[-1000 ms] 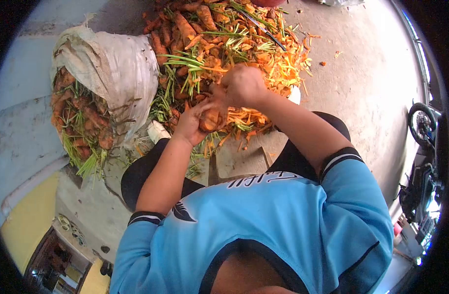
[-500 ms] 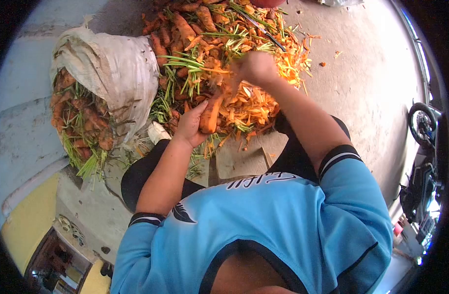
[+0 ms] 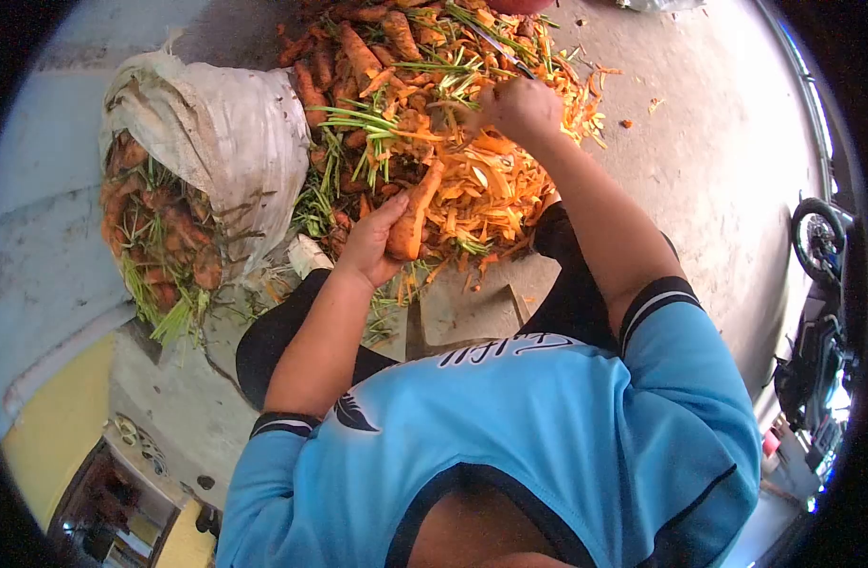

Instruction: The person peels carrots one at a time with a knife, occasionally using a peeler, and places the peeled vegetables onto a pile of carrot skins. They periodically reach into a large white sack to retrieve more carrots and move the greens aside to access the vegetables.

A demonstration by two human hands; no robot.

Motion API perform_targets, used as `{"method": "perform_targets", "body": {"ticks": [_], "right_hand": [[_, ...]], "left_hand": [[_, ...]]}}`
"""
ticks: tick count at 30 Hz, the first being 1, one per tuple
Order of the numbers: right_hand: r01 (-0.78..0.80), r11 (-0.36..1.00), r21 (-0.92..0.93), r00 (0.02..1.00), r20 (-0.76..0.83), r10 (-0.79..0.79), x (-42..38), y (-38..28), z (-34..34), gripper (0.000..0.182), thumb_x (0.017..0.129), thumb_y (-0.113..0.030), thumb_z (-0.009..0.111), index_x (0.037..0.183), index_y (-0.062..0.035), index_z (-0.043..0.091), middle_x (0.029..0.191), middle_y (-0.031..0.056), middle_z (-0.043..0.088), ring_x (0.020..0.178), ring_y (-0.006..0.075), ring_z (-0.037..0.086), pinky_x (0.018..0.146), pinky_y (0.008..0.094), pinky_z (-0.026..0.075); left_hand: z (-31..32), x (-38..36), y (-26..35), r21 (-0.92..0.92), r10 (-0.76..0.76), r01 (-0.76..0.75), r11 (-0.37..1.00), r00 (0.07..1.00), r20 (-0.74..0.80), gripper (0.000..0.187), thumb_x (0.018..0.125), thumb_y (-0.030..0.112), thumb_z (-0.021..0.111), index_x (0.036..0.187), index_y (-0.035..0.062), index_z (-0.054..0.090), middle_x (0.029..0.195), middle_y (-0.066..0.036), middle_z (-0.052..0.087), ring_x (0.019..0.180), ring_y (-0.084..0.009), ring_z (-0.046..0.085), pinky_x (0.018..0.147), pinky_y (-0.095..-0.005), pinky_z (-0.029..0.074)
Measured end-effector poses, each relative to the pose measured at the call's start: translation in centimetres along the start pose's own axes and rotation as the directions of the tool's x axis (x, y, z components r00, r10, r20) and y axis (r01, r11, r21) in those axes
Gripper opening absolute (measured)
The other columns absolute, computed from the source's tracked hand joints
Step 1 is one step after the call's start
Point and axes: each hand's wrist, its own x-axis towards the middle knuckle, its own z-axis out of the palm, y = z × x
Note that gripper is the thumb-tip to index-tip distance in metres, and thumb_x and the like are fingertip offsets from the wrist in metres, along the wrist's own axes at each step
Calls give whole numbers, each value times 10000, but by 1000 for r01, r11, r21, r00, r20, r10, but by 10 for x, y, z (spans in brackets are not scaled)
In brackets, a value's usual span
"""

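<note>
My left hand [image 3: 378,244] is closed around the thick end of a carrot [image 3: 412,224], whose narrow tip points up and away over the pile. Bright orange strips show on its side, with darker skin left along the edge. My right hand [image 3: 523,109] is a fist beyond the carrot's tip, over the heap; I cannot tell what it grips, as the fingers are blurred. Beneath both hands spread orange peelings [image 3: 495,189]. A knife [image 3: 495,43] with a dark handle lies on the pile just past my right hand.
Unpeeled carrots [image 3: 358,52] with green stalks [image 3: 363,123] are heaped at the far side. To the left a white sack [image 3: 235,142] lies open, full of dirty carrots [image 3: 173,227]. A wooden board [image 3: 467,315] is between my legs. Motorbikes [image 3: 817,241] stand at the far right.
My right hand has moved up and to the right, away from the carrot, and now overlaps the knife's handle end. My left hand and the carrot stay nearly in place.
</note>
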Motion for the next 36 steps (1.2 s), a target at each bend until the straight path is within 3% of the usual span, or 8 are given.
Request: {"method": "perform_targets", "body": {"ticks": [5, 9, 11, 17, 24, 29, 31, 36], "right_hand": [[611, 783, 120, 791, -59, -609, -67, -48, 5, 375, 712, -433, 540, 592, -86, 617, 564, 109, 572, 527, 256, 570, 490, 358, 448], [354, 935, 7, 909, 234, -345, -26, -23, -7, 428, 693, -532, 534, 663, -123, 653, 603, 74, 602, 574, 237, 595, 551, 368, 477], [59, 997, -59, 997, 58, -55, 3, 2, 4, 373, 729, -438, 518, 596, -109, 633, 550, 71, 575, 503, 223, 564, 499, 355, 452], [583, 798, 152, 811, -61, -582, -70, -51, -2, 342, 698, -402, 553, 591, -85, 620, 549, 126, 559, 531, 284, 560, 512, 378, 446], [77, 996, -35, 995, 72, -74, -7, -12, -15, 420, 728, -486, 492, 650, -103, 645, 574, 111, 573, 551, 278, 566, 529, 378, 452], [503, 855, 126, 864, -76, -497, -65, -51, -9, 364, 708, -443, 548, 652, -93, 631, 619, 123, 586, 598, 275, 584, 565, 375, 464], [498, 857, 133, 853, 102, -512, -63, -49, 5, 357, 699, -461, 556, 656, -116, 637, 622, 99, 593, 579, 259, 581, 547, 363, 464], [88, 988, -124, 993, 95, -76, -4, -9, -11, 442, 733, -510, 509, 630, -99, 634, 527, 69, 560, 495, 182, 563, 472, 324, 450]], "left_hand": [[7, -2, 0, 14, 47, -48, 999, 999, 26, 238, 867, 231, 452, 1026, 59, 495, 845, -60, 556, 702, -188, 559, 619, -317, 475], [13, 2, -1, -20, 16, -18, 1000, 993, -116, 228, 861, 224, 462, 1015, 60, 498, 840, -59, 556, 709, -182, 560, 639, -315, 480], [-8, 4, 0, -16, -68, 67, 998, 997, -36, 223, 856, 210, 467, 1016, 58, 500, 845, -60, 555, 723, -181, 562, 654, -317, 484], [12, -1, -1, -3, 25, -26, 1000, 990, -137, 246, 858, 235, 467, 1026, 58, 495, 849, -62, 551, 727, -187, 555, 624, -327, 477], [-14, 8, -2, -39, -54, 54, 998, 998, 15, 252, 833, 229, 513, 1026, 68, 498, 866, -61, 556, 753, -192, 557, 661, -328, 481], [6, -1, -4, 17, 135, -134, 991, 990, -35, 255, 833, 243, 517, 1019, 70, 511, 872, -76, 567, 750, -187, 559, 645, -336, 484], [13, -1, -4, -16, 92, -92, 996, 996, -19, 259, 828, 254, 524, 1023, 84, 517, 868, -77, 567, 745, -188, 559, 631, -344, 486], [-3, 1, 0, 10, 24, -24, 1000, 999, -30, 256, 832, 225, 513, 1052, 93, 510, 892, -70, 567, 774, -192, 561, 640, -358, 486]]}}
